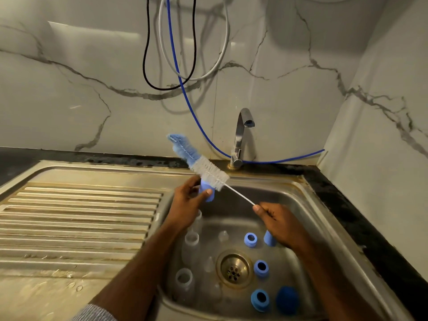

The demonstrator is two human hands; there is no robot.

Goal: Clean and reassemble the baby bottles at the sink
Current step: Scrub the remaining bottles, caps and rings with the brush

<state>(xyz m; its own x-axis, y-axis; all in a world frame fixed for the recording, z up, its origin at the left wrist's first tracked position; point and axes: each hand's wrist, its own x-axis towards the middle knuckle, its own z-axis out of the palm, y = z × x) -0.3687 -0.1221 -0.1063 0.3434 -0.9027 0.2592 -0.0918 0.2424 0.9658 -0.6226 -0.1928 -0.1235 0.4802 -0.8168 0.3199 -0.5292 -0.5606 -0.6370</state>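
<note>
Above the steel sink (pixel 308 205), my right hand (pixel 281 224) grips the thin white wire handle of a bottle brush (pixel 203 166); its white and blue bristles point up and left. My left hand (pixel 188 200) pinches a small light-blue bottle part (pixel 207 192) just under the bristles. In the basin lie clear bottles (pixel 190 247), (pixel 184 283), clear teats (pixel 223 236), three blue collar rings (pixel 250 239), (pixel 261 268), (pixel 260 300), a dark blue cap (pixel 287 300) and a blue piece (pixel 269 238) partly hidden by my right hand.
A chrome tap (pixel 240 137) stands behind the basin. The ribbed steel drainboard (pixel 76 218) lies to the left. A brass drain strainer (pixel 234 268) sits mid-basin. Black, white and blue hoses (pixel 185 89) hang down the marble wall. A dark counter edge (pixel 361 218) runs on the right.
</note>
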